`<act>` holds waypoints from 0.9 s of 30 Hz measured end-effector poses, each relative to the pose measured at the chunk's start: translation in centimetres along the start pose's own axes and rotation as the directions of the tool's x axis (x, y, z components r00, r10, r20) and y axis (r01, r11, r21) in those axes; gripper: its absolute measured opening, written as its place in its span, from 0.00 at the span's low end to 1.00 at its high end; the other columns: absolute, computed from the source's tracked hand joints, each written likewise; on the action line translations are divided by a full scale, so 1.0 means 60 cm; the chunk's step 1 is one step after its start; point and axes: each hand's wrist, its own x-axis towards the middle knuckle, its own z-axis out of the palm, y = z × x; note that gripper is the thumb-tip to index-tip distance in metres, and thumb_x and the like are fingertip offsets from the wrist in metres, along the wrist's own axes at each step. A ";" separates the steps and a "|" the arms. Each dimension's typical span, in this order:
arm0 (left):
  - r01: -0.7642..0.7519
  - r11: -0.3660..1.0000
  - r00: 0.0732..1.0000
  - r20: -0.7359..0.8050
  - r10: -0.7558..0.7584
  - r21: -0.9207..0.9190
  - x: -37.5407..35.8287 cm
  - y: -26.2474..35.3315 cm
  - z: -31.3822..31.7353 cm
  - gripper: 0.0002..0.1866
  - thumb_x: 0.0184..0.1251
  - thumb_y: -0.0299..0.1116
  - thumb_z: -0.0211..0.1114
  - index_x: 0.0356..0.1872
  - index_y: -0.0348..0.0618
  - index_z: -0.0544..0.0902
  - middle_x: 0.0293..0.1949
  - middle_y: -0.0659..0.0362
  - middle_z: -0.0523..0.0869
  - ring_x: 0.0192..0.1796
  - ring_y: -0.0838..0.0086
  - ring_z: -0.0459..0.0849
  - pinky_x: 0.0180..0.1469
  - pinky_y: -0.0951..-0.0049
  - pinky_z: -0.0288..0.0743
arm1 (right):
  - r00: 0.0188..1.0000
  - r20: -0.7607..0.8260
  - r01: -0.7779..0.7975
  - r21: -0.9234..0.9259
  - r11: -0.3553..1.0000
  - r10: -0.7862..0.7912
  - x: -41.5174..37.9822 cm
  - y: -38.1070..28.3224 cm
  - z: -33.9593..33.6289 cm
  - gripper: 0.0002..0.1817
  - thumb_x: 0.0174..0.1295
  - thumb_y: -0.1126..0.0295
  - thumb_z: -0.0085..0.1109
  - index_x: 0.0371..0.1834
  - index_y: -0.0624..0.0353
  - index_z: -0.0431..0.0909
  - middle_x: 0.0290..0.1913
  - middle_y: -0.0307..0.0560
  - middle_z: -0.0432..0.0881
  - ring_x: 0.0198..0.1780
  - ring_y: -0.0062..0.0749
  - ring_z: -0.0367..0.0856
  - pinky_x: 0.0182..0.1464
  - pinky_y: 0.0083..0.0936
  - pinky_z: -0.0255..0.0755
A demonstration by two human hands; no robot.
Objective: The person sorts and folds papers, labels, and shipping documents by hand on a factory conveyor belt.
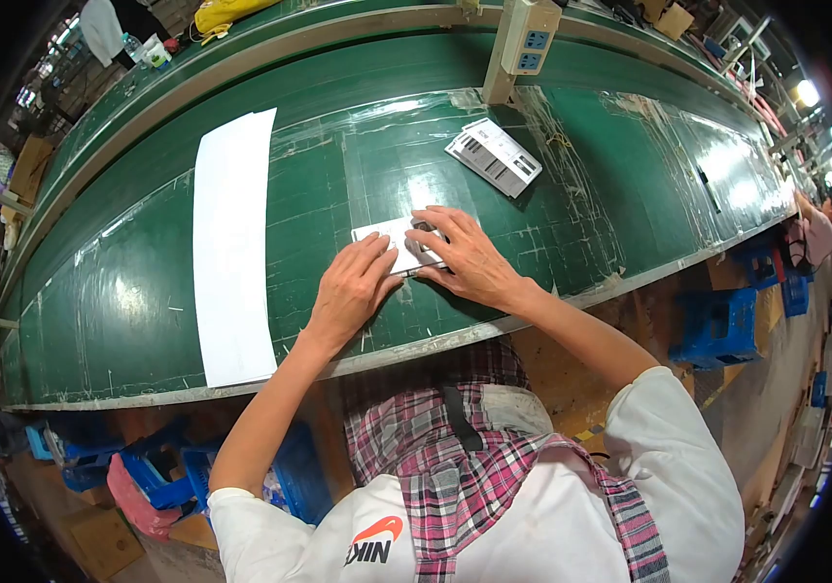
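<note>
On the green worktable [319,185], close to its near edge, a small white printed card or stack of cards [393,231] lies between my hands. My left hand [353,282] grips its left side, fingertips resting on top. From the right, my right hand [469,257] holds the other side, fingers curled over the printed face and thumb at the near edge. Whether it is one card or several is hidden by the fingers. Beyond my right hand lies a slightly fanned stack of similar printed cards [496,158]. Left of my hands stretches a long white paper sheet or stack [231,243].
A post with power sockets [530,47] rises at the table's far side. A thin dark object [709,190] lies at the right. Blue crates [717,325] stand below the table on the right, more at the lower left. A yellow bag [226,15] sits at the back.
</note>
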 end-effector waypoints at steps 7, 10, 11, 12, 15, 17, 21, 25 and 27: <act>0.105 0.994 0.994 -0.031 -0.106 -0.027 0.006 -0.002 -0.013 0.23 0.63 0.36 0.73 0.58 0.39 0.81 0.64 0.52 0.78 0.72 0.53 0.71 0.72 0.52 0.65 | 0.999 0.041 0.013 0.014 1.000 -0.013 -0.002 0.003 0.001 0.25 0.57 0.67 0.73 0.57 0.54 0.75 0.65 0.49 0.72 0.69 0.49 0.68 0.70 0.46 0.64; 0.267 0.964 0.959 -0.098 -0.268 -0.018 0.014 -0.018 -0.001 0.27 0.62 0.42 0.73 0.60 0.39 0.81 0.66 0.52 0.76 0.73 0.53 0.66 0.73 0.51 0.57 | 0.999 0.051 0.000 0.024 1.000 -0.002 -0.001 0.004 0.000 0.28 0.57 0.65 0.74 0.60 0.55 0.75 0.66 0.49 0.71 0.70 0.50 0.67 0.70 0.47 0.63; 0.270 0.963 0.961 -0.067 -0.269 0.007 0.015 -0.024 0.002 0.28 0.62 0.42 0.74 0.60 0.39 0.80 0.66 0.52 0.76 0.73 0.53 0.66 0.73 0.50 0.56 | 0.999 0.028 -0.019 0.031 0.999 0.018 -0.001 0.005 0.001 0.29 0.56 0.64 0.74 0.61 0.55 0.74 0.66 0.50 0.71 0.69 0.50 0.67 0.70 0.47 0.63; 0.274 0.961 0.961 -0.035 -0.273 0.032 0.015 -0.028 0.002 0.29 0.61 0.43 0.74 0.61 0.40 0.80 0.66 0.52 0.76 0.73 0.53 0.66 0.74 0.49 0.55 | 0.999 0.006 -0.036 0.038 0.999 0.036 0.000 0.005 0.002 0.30 0.56 0.63 0.74 0.62 0.56 0.74 0.67 0.50 0.70 0.69 0.51 0.67 0.70 0.48 0.63; 0.264 0.964 0.964 0.006 -0.264 0.042 0.013 -0.033 0.004 0.30 0.60 0.44 0.75 0.61 0.40 0.80 0.65 0.53 0.76 0.72 0.54 0.66 0.74 0.49 0.53 | 0.999 -0.011 -0.048 0.063 0.997 0.049 0.002 0.008 0.000 0.33 0.56 0.60 0.74 0.64 0.58 0.73 0.67 0.51 0.70 0.68 0.52 0.67 0.70 0.48 0.62; 0.249 0.968 0.968 0.001 -0.249 0.028 0.015 -0.031 0.005 0.28 0.59 0.43 0.75 0.59 0.41 0.80 0.64 0.53 0.77 0.72 0.55 0.67 0.74 0.49 0.52 | 0.998 -0.021 -0.056 0.092 0.994 0.058 0.005 0.012 -0.004 0.33 0.57 0.60 0.73 0.64 0.59 0.74 0.65 0.52 0.72 0.67 0.51 0.68 0.70 0.48 0.63; 0.205 0.979 0.976 -0.075 -0.204 0.010 0.026 -0.013 -0.007 0.24 0.57 0.37 0.76 0.53 0.42 0.80 0.57 0.54 0.80 0.65 0.57 0.73 0.72 0.50 0.55 | 0.994 0.003 -0.113 0.105 0.988 0.113 0.029 0.016 -0.010 0.26 0.57 0.66 0.72 0.59 0.57 0.78 0.55 0.49 0.79 0.61 0.47 0.71 0.66 0.43 0.66; 0.131 0.990 0.979 -0.148 -0.137 -0.049 0.021 -0.009 -0.023 0.23 0.54 0.26 0.77 0.51 0.42 0.79 0.45 0.56 0.85 0.52 0.60 0.82 0.63 0.57 0.67 | 0.975 0.145 -0.196 0.187 0.963 0.170 0.054 0.013 -0.031 0.16 0.57 0.73 0.71 0.49 0.56 0.83 0.45 0.42 0.82 0.51 0.41 0.75 0.58 0.36 0.71; 0.133 0.983 0.969 -0.193 -0.156 -0.126 0.021 0.003 -0.037 0.23 0.54 0.23 0.76 0.52 0.43 0.80 0.42 0.57 0.86 0.47 0.60 0.83 0.57 0.60 0.71 | 0.980 0.125 -0.174 0.171 0.970 0.154 0.058 -0.006 -0.055 0.13 0.57 0.75 0.69 0.46 0.56 0.83 0.44 0.42 0.83 0.49 0.40 0.77 0.53 0.34 0.74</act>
